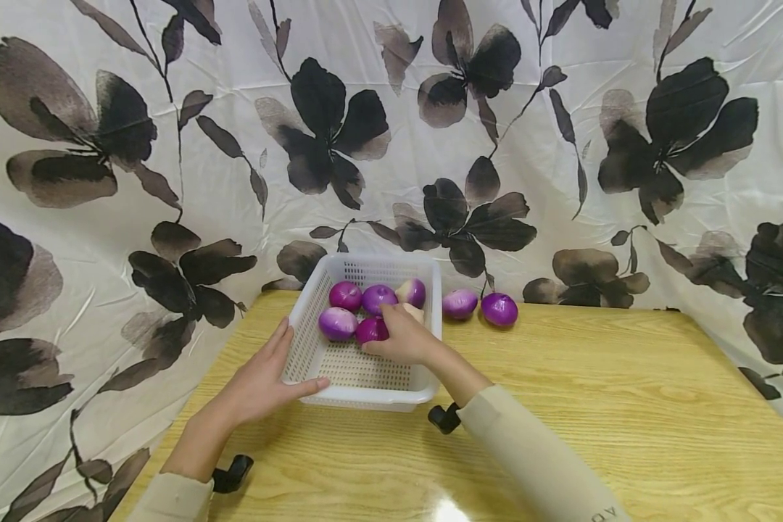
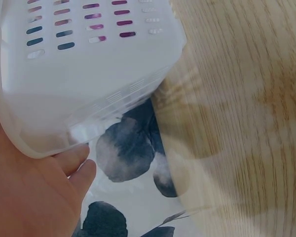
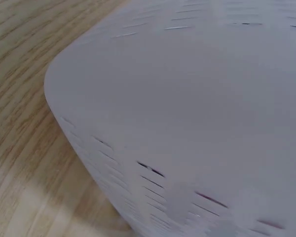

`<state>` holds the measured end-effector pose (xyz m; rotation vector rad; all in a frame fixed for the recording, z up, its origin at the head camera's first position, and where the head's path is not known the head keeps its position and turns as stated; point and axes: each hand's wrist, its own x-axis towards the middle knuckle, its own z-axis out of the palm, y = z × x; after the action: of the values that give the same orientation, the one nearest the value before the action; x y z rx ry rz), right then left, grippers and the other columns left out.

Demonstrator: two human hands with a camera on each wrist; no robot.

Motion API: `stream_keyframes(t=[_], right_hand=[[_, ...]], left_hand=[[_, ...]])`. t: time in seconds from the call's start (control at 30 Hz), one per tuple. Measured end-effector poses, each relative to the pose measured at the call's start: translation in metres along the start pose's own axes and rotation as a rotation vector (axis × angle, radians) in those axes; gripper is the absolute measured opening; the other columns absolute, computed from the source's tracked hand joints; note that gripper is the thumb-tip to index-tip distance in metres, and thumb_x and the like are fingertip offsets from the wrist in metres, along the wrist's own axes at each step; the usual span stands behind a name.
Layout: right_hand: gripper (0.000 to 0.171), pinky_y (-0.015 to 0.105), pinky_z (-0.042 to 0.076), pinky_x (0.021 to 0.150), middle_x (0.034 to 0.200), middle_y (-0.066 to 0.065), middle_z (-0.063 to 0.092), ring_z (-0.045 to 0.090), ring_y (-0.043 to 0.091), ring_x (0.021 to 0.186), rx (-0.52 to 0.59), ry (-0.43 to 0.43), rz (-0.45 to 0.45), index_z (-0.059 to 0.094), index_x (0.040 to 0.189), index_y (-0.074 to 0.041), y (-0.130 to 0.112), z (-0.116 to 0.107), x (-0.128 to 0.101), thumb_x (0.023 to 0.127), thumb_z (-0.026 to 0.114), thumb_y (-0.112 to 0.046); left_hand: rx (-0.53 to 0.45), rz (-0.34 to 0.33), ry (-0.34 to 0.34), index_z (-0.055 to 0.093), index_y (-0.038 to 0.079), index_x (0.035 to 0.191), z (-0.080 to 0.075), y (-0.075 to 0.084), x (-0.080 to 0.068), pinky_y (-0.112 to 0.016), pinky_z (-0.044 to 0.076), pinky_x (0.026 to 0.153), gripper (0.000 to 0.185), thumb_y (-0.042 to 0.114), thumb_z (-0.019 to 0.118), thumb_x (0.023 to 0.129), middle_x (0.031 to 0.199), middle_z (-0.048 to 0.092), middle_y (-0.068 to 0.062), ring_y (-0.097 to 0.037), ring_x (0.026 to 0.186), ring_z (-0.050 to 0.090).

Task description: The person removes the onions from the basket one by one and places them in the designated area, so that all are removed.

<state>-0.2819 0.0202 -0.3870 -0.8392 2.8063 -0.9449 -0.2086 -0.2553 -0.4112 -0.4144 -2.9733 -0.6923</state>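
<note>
Onions [image 1: 359, 310] mostly sit in the basket [image 1: 313, 348] already, right hand [image 1: 401, 337] curled around one, left hand [image 1: 261, 380] flat-fingered steadying the rim, two onions [image 1: 479, 307] left outside.

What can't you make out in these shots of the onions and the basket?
- Head view: the right hand covers the onion under it, so the grip is unclear.
- Right wrist view: only the blurred basket wall; hand and onions hidden.
- Left wrist view: the left hand is cut off by the edge; onions are mere colour through the slots.

white basket [image 1: 313, 348], purple onions [image 1: 346, 295] inside — upright
</note>
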Motion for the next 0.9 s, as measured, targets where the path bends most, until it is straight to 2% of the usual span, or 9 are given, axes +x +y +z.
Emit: stream_keyframes(t=[0.2,0.3,0.47,0.53,0.7,0.8,0.9], right_hand=[[0.079,0.046,0.041,0.115,0.138,0.027,0.057,0.052,0.037,0.135,-0.021,-0.005,0.018,0.04,0.146,0.013,0.002,0.005,0.007,0.091,0.077,-0.031],[0.071,0.046,0.044,0.112,0.13,0.025,0.062,0.056,0.036,0.129,-0.041,-0.003,0.016,0.046,0.139,0.012,0.002,0.006,0.01,0.091,0.078,-0.029],[0.052,0.044,0.05,0.103,0.117,0.018,0.067,0.062,0.032,0.117,-0.064,-0.005,0.004,0.056,0.125,0.005,0.003,0.007,0.013,0.09,0.078,-0.027],[0.05,0.043,0.05,0.103,0.118,0.016,0.067,0.063,0.03,0.116,-0.066,-0.015,0.0,0.058,0.125,0.003,0.003,0.008,0.014,0.09,0.078,-0.026],[0.06,0.043,0.046,0.11,0.132,0.018,0.065,0.06,0.032,0.126,-0.053,-0.051,-0.008,0.055,0.138,0.005,0.003,0.01,0.015,0.09,0.079,-0.022],[0.057,0.043,0.047,0.109,0.129,0.018,0.066,0.062,0.031,0.123,-0.048,-0.061,-0.022,0.058,0.135,0.006,0.003,0.011,0.015,0.089,0.08,-0.019],[0.049,0.041,0.051,0.102,0.119,0.015,0.07,0.065,0.029,0.113,-0.052,-0.081,-0.032,0.064,0.126,0.004,0.002,0.011,0.015,0.087,0.081,-0.019]], left_hand=[[0.0,-0.003,-0.003,0.007,-0.006,0.161,0.0,0.001,-0.001,-0.066,0.026,0.117,0.128,0.078,0.064,0.083,0.17,-0.002,-0.021,-0.05,0.151,0.018],[0.002,-0.001,0.0,0.007,-0.006,0.161,0.0,0.001,-0.001,-0.066,0.027,0.117,0.128,0.078,0.064,0.083,0.17,-0.002,-0.021,-0.05,0.151,0.018],[0.004,0.009,0.01,0.008,-0.006,0.161,-0.001,0.002,-0.001,-0.066,0.026,0.117,0.127,0.077,0.064,0.083,0.17,-0.002,-0.021,-0.051,0.151,0.018],[0.003,0.008,0.013,0.008,-0.006,0.161,-0.001,0.003,-0.001,-0.066,0.026,0.117,0.127,0.077,0.064,0.083,0.17,-0.002,-0.021,-0.051,0.151,0.018],[-0.004,0.005,0.018,0.009,-0.006,0.161,-0.002,0.004,-0.002,-0.066,0.027,0.117,0.126,0.076,0.065,0.083,0.17,-0.001,-0.021,-0.051,0.15,0.019],[-0.003,0.005,0.02,0.01,-0.006,0.161,-0.002,0.004,-0.002,-0.067,0.027,0.116,0.126,0.076,0.065,0.083,0.17,0.0,-0.022,-0.052,0.15,0.019],[-0.004,0.0,0.015,0.009,-0.005,0.162,-0.002,0.004,-0.002,-0.066,0.026,0.117,0.127,0.077,0.065,0.083,0.171,-0.001,-0.021,-0.051,0.151,0.018]])
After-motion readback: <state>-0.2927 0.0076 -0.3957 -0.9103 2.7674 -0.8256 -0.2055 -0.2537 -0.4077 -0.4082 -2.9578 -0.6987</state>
